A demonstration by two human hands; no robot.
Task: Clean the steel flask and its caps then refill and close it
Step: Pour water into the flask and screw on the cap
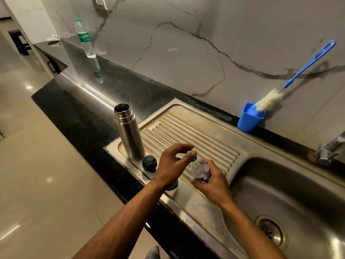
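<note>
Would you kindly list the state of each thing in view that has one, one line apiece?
steel flask: upright on the drainboard, mouth open, no cap.
black cap: off, lying beside the flask's base.
small bottle: held by the right hand, blue cap on.
left hand: fingertips pinching that blue cap.
tall water bottle: upright, capped.
bottle brush: leaning in the blue cup.
tap: no water running.

- The right hand (212,181) grips a small clear plastic bottle with a blue label (200,171), tilted over the ribbed steel draining board (196,131).
- The left hand (172,165) pinches the bottle's blue screw cap (194,159) just above that grip.
- Left of the grip lies a round black inner stopper (149,163), and beyond it an uncapped steel flask (128,132) stands upright.
- Under the left wrist, a steel cup cap (172,186) partly shows.
</note>
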